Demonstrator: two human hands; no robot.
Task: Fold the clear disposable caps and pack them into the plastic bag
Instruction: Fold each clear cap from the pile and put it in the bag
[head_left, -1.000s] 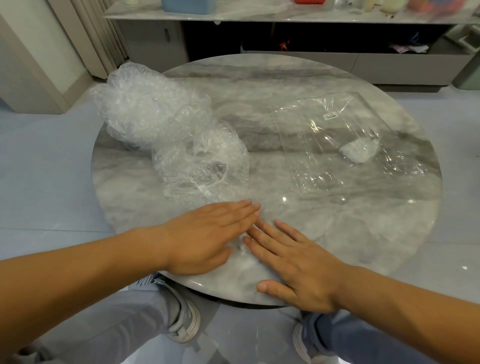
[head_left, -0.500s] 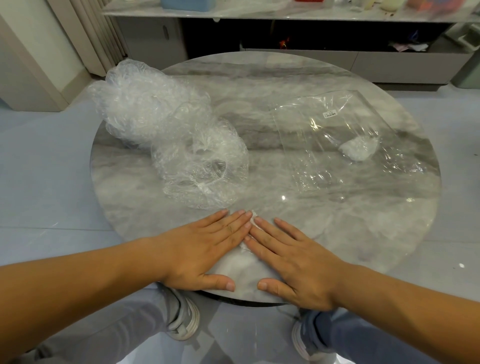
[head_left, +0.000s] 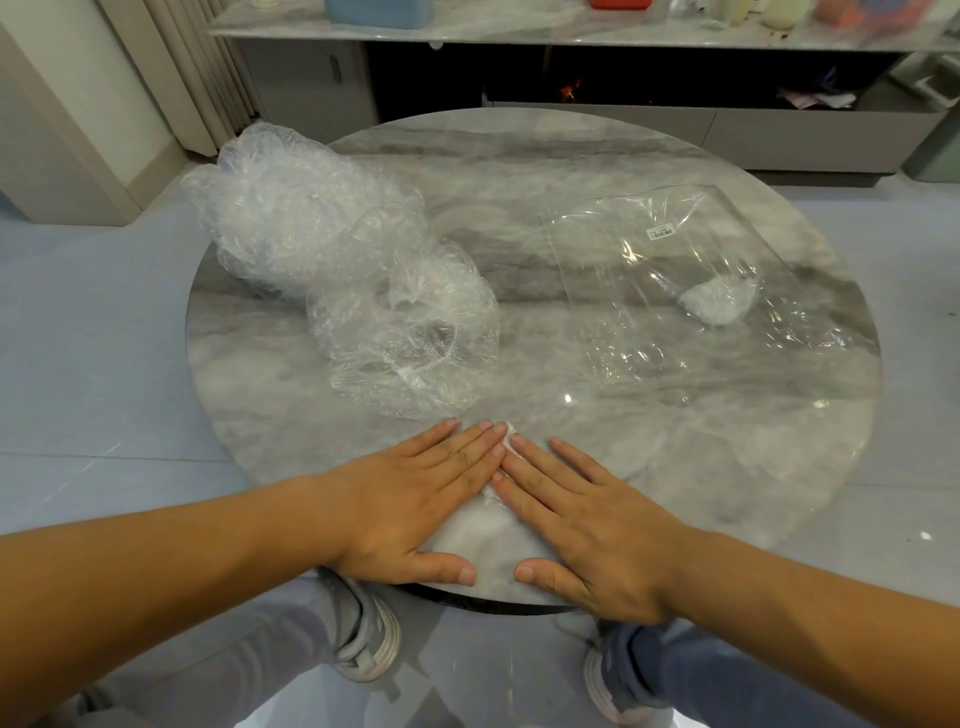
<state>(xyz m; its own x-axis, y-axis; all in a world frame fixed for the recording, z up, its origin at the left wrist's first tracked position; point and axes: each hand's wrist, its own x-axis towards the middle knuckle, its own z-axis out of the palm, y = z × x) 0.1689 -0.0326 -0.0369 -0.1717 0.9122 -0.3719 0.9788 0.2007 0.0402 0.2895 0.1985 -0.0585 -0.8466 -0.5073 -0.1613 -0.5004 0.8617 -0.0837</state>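
Round grey-veined marble table (head_left: 675, 467) before a low grey cabinet (head_left: 727, 140), shelf items blurred and cut off. Left hand (head_left: 415, 499) and right hand (head_left: 587, 525) flat, fingers straight, fingertips touching, pressing a flattened clear disposable cap (head_left: 483, 540) at the near edge; mostly hidden under the palms, outline hard to trace. Heap of crumpled clear caps (head_left: 291, 223) far left. Clear plastic bag (head_left: 623, 270) at right, small whitish folded wad (head_left: 719, 304) inside, edges faint against the marble.

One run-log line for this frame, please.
left hand: flat on cap | right hand: flat on cap | plastic bag: folded cap inside | loose caps: piled left
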